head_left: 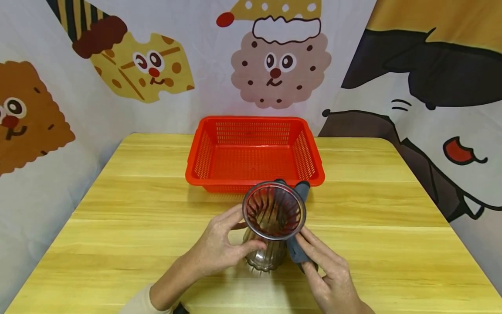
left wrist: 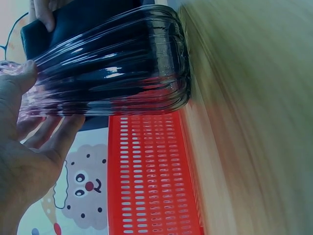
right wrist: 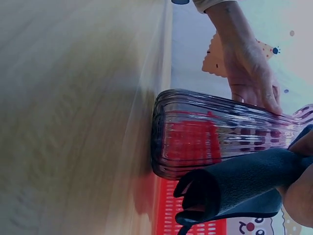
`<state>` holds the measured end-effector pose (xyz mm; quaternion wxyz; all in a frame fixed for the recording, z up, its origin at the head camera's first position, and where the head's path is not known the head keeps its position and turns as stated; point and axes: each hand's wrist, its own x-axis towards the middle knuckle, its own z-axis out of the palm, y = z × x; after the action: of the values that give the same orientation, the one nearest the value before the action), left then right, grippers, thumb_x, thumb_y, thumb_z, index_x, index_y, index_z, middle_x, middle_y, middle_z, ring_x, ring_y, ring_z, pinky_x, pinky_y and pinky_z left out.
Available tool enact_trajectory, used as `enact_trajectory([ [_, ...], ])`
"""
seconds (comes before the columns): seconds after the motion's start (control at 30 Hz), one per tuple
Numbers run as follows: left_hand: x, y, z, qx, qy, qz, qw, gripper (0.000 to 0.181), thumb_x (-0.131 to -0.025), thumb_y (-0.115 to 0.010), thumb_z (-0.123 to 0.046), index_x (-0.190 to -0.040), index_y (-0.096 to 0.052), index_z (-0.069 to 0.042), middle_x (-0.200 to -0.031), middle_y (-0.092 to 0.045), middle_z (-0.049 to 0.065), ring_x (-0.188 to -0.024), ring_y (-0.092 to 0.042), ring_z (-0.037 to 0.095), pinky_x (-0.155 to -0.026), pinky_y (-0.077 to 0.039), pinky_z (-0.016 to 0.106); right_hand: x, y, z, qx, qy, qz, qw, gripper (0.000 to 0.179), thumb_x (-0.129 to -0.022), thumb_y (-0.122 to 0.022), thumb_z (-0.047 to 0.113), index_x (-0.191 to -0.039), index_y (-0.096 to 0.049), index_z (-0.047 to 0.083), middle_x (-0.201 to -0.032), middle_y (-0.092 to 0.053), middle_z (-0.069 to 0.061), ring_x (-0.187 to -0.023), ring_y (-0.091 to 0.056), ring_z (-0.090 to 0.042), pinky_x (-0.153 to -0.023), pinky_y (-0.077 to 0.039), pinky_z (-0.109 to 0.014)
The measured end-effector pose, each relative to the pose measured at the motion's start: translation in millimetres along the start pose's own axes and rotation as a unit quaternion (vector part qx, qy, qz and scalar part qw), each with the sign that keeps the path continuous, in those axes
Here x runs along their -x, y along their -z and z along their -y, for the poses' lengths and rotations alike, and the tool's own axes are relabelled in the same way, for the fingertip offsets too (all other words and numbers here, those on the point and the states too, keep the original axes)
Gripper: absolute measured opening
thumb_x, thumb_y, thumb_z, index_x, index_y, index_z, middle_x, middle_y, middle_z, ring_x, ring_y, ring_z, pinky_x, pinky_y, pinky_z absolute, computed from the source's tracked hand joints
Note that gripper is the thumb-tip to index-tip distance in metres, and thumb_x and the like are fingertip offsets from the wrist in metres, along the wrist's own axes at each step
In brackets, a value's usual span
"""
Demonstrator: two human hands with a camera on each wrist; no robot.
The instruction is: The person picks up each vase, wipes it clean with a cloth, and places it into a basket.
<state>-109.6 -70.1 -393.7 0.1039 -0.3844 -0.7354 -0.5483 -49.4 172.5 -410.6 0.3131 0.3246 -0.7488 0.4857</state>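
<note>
A ribbed, see-through glass vase (head_left: 266,255) with a flared rim stands upright on the table, in front of the basket. My left hand (head_left: 217,249) holds it from the left just below the rim, thumb on the near side and fingers behind. On the right, my right hand (head_left: 331,272) grips a dark grey-blue cloth (head_left: 298,252) against the vase's side. The right wrist view shows this cloth (right wrist: 244,183) folded over into a loose roll alongside the glass (right wrist: 195,132). Part of the cloth is hidden behind the vase.
A red plastic basket (head_left: 255,182) with slotted walls sits behind the vase, near the table's far edge. The wooden table (head_left: 137,209) reaches out to both sides. A white cloth backdrop (head_left: 211,56) with cartoon prints hangs around it.
</note>
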Motion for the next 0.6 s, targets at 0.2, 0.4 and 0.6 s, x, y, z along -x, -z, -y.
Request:
enact_trajectory([
  [0.2, 0.3, 0.1, 0.4, 0.004, -0.005, -0.002, 1.0, 0.066, -0.079, -0.089, -0.009, -0.138, -0.06, -0.006, -0.138, -0.061, 0.006, -0.125, -0.059, 0.026, -0.091, -0.058, 0.035, 0.6, 4.5, -2.6, -0.024, 0.003, 0.023, 0.9994, 0.036, -0.107, -0.053, 0.015, -0.127, -0.063, -0.013, -0.141, -0.054, -0.024, -0.13, -0.055, -0.024, -0.098, -0.05, -0.027],
  [0.4, 0.0, 0.1, 0.3, 0.011, 0.001, 0.003, 0.9999, 0.064, -0.08, -0.088, -0.009, -0.137, -0.06, -0.007, -0.137, -0.061, 0.006, -0.125, -0.059, 0.025, -0.09, -0.058, 0.034, 2.1, 10.3, -4.0, -0.032, -0.02, 0.043, 0.9983, 0.03, -0.104, -0.053, 0.003, -0.128, -0.064, -0.012, -0.139, -0.056, -0.026, -0.129, -0.055, -0.025, -0.099, -0.05, -0.026],
  [0.6, -0.7, 0.6, 0.9, 0.014, -0.003, 0.004, 0.9999, 0.064, -0.08, -0.088, -0.008, -0.137, -0.06, -0.007, -0.135, -0.062, 0.006, -0.125, -0.059, 0.025, -0.09, -0.058, 0.034, 4.1, 12.3, -6.5, -0.024, -0.026, 0.061, 0.9975, 0.038, -0.092, -0.055, -0.012, -0.129, -0.064, -0.009, -0.139, -0.056, -0.025, -0.13, -0.054, -0.026, -0.102, -0.048, -0.028],
])
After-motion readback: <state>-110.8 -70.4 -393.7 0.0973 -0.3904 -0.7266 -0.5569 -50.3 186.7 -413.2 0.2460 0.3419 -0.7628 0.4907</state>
